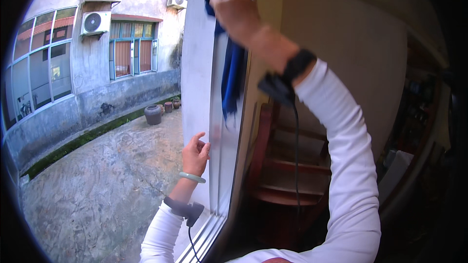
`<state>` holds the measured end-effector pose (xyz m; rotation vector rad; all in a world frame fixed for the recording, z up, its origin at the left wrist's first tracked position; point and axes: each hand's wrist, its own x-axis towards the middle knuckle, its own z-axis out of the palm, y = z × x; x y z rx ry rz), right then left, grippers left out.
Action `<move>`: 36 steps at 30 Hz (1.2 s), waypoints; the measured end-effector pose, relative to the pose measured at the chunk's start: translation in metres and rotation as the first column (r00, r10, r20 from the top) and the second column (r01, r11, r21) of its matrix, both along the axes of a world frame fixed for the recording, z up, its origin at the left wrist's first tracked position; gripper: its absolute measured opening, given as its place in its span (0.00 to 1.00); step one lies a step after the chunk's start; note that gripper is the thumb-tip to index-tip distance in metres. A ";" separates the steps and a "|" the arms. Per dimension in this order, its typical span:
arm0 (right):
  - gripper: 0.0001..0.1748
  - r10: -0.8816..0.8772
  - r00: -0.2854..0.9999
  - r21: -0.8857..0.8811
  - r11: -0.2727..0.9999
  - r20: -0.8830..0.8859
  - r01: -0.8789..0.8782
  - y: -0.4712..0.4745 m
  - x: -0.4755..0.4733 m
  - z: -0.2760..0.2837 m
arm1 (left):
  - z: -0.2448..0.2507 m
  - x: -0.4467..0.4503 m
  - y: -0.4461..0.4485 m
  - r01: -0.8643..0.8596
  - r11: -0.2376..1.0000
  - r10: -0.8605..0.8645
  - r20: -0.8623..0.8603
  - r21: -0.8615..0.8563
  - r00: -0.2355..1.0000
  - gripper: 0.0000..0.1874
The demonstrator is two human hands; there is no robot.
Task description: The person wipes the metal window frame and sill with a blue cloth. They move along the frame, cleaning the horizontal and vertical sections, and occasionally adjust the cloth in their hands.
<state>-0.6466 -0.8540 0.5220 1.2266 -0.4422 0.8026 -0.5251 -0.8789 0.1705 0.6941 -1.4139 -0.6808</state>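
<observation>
My right hand (237, 14) is raised high at the top middle, closed on a dark blue cloth (233, 76). The cloth is pressed near the top of a window's metal side frame (219, 117), and its long frayed end hangs down along the frame. Lower down, my left hand (196, 155) is beside the white edge of the window opening, fingers partly curled and holding nothing. A pale green bangle (192, 177) circles the left wrist. Both forearms carry black straps with a small device and a cable. Slight blur hides the right fingertips.
Metal sliding tracks (204, 241) run along the sill below. A red wooden chair (289, 193) stands indoors to the right. Outside on the left lie a concrete yard (109, 175), a dark clay jar (153, 114) with smaller pots, and a building wall with an air conditioner unit (95, 23).
</observation>
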 end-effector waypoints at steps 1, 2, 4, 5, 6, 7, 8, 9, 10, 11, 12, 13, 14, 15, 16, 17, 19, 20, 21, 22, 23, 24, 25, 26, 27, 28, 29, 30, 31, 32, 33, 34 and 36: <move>0.08 0.003 1.000 -0.137 0.991 -0.014 -0.005 -0.004 0.001 0.036 | 0.006 -0.002 -0.003 -0.057 0.995 0.062 0.057 -0.080 0.996 0.15; 0.09 -0.009 0.996 -0.034 0.999 0.090 0.012 -0.004 0.006 0.079 | 0.011 -0.004 -0.005 -0.106 0.983 0.123 0.109 -0.152 0.986 0.14; 0.09 0.084 0.987 -0.166 0.984 0.135 -0.061 -0.009 0.018 0.142 | 0.020 -0.006 -0.006 -0.228 0.889 0.309 0.154 -0.396 0.938 0.06; 0.09 0.213 0.969 -0.196 0.963 0.129 -0.185 -0.013 0.022 0.165 | 0.024 -0.007 -0.005 -0.253 0.880 0.358 0.211 -0.403 0.909 0.04; 0.10 0.029 0.973 -0.181 0.983 0.228 0.013 -0.015 0.024 0.186 | 0.026 -0.008 -0.002 -0.273 0.858 0.404 0.242 -0.435 0.882 0.02; 0.10 -0.153 0.935 -0.144 0.968 0.319 0.207 -0.012 0.030 0.210 | 0.028 -0.008 0.000 -0.304 0.831 0.456 0.258 -0.466 0.852 0.01; 0.11 -0.324 0.858 -0.090 0.917 0.398 0.388 -0.010 0.034 0.229 | 0.030 -0.009 0.002 -0.294 0.842 0.437 0.251 -0.452 0.864 0.01; 0.12 -0.369 0.852 0.022 0.921 0.371 0.390 -0.011 0.037 0.239 | 0.031 -0.010 0.005 -0.295 0.849 0.425 0.235 -0.439 0.874 0.03; 0.13 -0.414 0.846 0.135 0.910 0.334 0.392 -0.012 0.041 0.244 | 0.034 -0.009 0.006 -0.282 0.862 0.401 0.226 -0.421 0.888 0.04; 0.15 -0.461 0.839 0.252 0.882 0.289 0.398 -0.013 0.044 0.245 | 0.034 -0.009 0.007 -0.291 0.867 0.400 0.218 -0.404 0.890 0.04; 0.16 -0.503 0.808 0.273 0.860 0.308 0.431 -0.015 0.048 0.241 | 0.035 -0.008 0.008 -0.281 0.880 0.384 0.227 -0.383 0.895 0.03; 0.17 -0.549 0.768 0.304 0.832 0.329 0.464 -0.018 0.051 0.231 | 0.035 -0.008 0.008 -0.266 0.897 0.362 0.243 -0.352 0.900 0.03; 0.18 -0.596 0.725 0.338 0.799 0.345 0.497 -0.022 0.055 0.216 | 0.035 -0.007 0.009 -0.262 0.893 0.366 0.251 -0.367 0.896 0.03; 0.20 -0.645 0.677 0.379 0.761 0.353 0.527 -0.027 0.058 0.196 | 0.035 -0.006 0.008 -0.259 0.893 0.367 0.262 -0.368 0.892 0.03; 0.19 -0.629 0.683 0.296 0.777 0.371 0.555 -0.032 0.057 0.172 | 0.034 -0.006 0.008 -0.260 0.898 0.369 0.283 -0.356 0.885 0.03; 0.18 -0.670 0.677 0.316 0.742 0.305 0.592 -0.032 0.051 0.147 | 0.032 -0.005 0.007 -0.241 0.900 0.350 0.269 -0.364 0.897 0.02; 0.16 -0.735 0.658 0.339 0.668 0.162 0.662 -0.024 0.039 0.099 | 0.027 -0.004 0.005 -0.226 0.907 0.325 0.250 -0.355 0.912 0.01; 0.13 -0.538 0.810 0.303 0.831 0.231 0.466 -0.026 0.032 0.064 | 0.024 -0.003 0.004 -0.181 0.929 0.260 0.222 -0.322 0.940 0.03; 0.12 -0.419 0.876 0.278 0.894 0.238 0.352 -0.028 0.025 0.025 | 0.020 -0.002 0.003 -0.143 0.950 0.202 0.197 -0.277 0.959 0.05; 0.11 -0.293 0.927 0.252 0.939 0.233 0.233 -0.028 0.019 -0.013 | 0.015 0.001 0.002 -0.100 0.972 0.136 0.162 -0.214 0.977 0.07; 0.10 -0.270 0.948 0.246 0.943 0.169 0.225 -0.026 0.012 -0.058 | 0.008 0.004 0.002 -0.073 0.985 0.093 0.123 -0.157 0.988 0.08; 0.10 -0.088 0.987 0.262 0.964 0.135 0.050 -0.024 0.009 -0.101 | 0.001 0.009 0.002 -0.040 0.996 0.047 0.072 -0.085 0.996 0.09; 0.11 -0.120 0.990 0.142 0.984 0.072 0.109 -0.018 0.002 -0.138 | -0.008 0.015 0.001 -0.002 0.999 0.002 0.006 -0.053 1.000 0.10; 0.18 -0.098 0.993 0.237 0.968 0.062 0.081 -0.015 0.002 -0.174 | -0.018 0.022 0.001 0.010 0.997 -0.005 -0.061 0.077 0.998 0.10; 0.14 -0.059 0.997 0.299 0.953 0.041 0.044 -0.011 0.003 -0.208 | -0.029 0.030 0.000 0.035 0.987 -0.012 -0.142 0.160 0.990 0.10; 0.16 -0.084 0.996 0.390 0.919 0.036 0.063 -0.003 0.003 -0.242 | -0.041 0.038 0.001 0.016 0.978 0.019 -0.168 0.207 0.986 0.09; 0.23 -0.125 0.992 0.472 0.876 0.020 0.100 0.005 0.002 -0.273 | -0.054 0.046 0.001 -0.050 0.971 0.088 -0.154 0.234 0.984 0.08; 0.24 -0.128 0.992 0.544 0.831 -0.017 0.117 0.013 0.002 -0.300 | -0.067 0.056 0.005 -0.076 0.960 0.107 -0.100 0.271 0.989 0.07; 0.25 -0.115 0.989 0.596 0.789 -0.089 0.146 0.018 -0.001 -0.323 | -0.080 0.066 0.010 -0.110 0.936 0.128 -0.034 0.334 0.991 0.07; 0.24 -0.100 0.989 0.646 0.748 -0.113 0.149 0.022 -0.002 -0.344 | -0.092 0.074 0.017 -0.110 0.927 0.126 -0.021 0.359 0.992 0.07; 0.24 -0.080 0.987 0.687 0.711 -0.138 0.153 0.024 -0.003 -0.364 | -0.102 0.082 0.024 -0.121 0.908 0.133 -0.003 0.401 0.991 0.07; 0.23 -0.112 0.976 0.710 0.670 -0.189 0.215 0.027 -0.003 -0.384 | -0.110 0.090 0.030 -0.139 0.890 0.144 0.021 0.434 0.989 0.07; 0.23 -0.168 0.942 0.739 0.586 -0.292 0.333 0.032 -0.002 -0.427 | -0.125 0.106 0.047 -0.162 0.870 0.159 0.046 0.465 0.986 0.07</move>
